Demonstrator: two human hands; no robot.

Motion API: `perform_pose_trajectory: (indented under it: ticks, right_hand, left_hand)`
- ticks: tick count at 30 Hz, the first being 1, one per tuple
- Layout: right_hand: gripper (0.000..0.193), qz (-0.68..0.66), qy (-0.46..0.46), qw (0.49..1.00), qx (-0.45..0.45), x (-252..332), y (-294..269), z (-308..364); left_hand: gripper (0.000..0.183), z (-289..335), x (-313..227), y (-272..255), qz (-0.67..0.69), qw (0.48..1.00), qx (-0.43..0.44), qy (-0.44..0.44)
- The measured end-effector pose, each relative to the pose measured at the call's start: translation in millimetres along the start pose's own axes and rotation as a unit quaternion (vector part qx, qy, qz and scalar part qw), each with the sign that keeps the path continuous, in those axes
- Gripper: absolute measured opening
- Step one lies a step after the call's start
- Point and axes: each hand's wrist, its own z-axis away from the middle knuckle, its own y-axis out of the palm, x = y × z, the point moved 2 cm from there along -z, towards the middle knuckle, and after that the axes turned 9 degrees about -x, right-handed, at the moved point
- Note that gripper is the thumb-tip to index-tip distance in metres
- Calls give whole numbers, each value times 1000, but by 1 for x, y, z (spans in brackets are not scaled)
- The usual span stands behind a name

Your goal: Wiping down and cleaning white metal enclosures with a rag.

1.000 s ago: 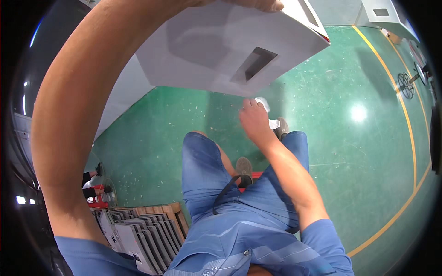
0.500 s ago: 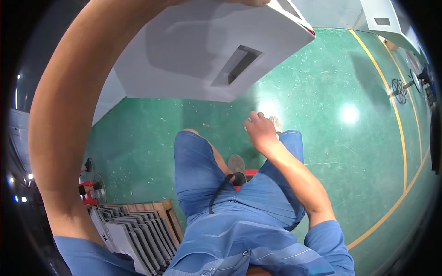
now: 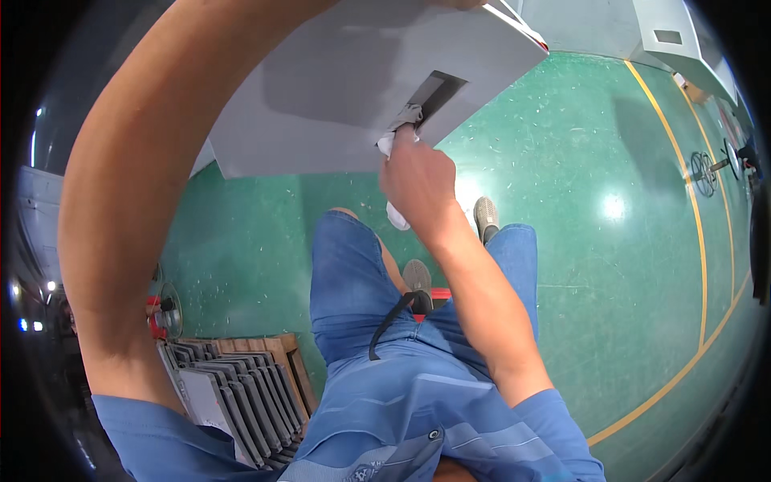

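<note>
At the slot in the grey box, my right hand has risen, bringing its gripped white cloth to work there; my left hand's hold I cannot tell.

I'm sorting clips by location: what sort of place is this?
Probably a factory or workshop, judging by the glossy green floor, the long yellow lines on it and the flat grey rectangular panels in a row.

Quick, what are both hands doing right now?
Left hand: mostly cut off at the top, so its grip can't be told.
Right hand: closed, holding a white cloth at a rectangular recess.
</note>
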Motion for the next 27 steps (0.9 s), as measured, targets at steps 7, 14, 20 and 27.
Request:
perform_pose_trajectory:
  ticks: [7, 14, 20, 27]
  right_hand:
    - [28, -145, 70, 986, 45, -46, 2, -29]
    - [42, -529, 196, 770, 298, -45, 35, 43]
    - [45, -413, 5, 863, -290, -9, -39, 46]
    - [42, 52, -121, 991, -8, 3, 35, -14]
  left_hand:
    - [35, -7, -18, 7, 81, 995, -39, -47]
    - [31, 19, 28, 18, 75, 993, -85, -34]
    - [27, 30, 31, 8, 124, 987, -49, -95]
    - [29, 26, 17, 8, 81, 995, -35, -53]
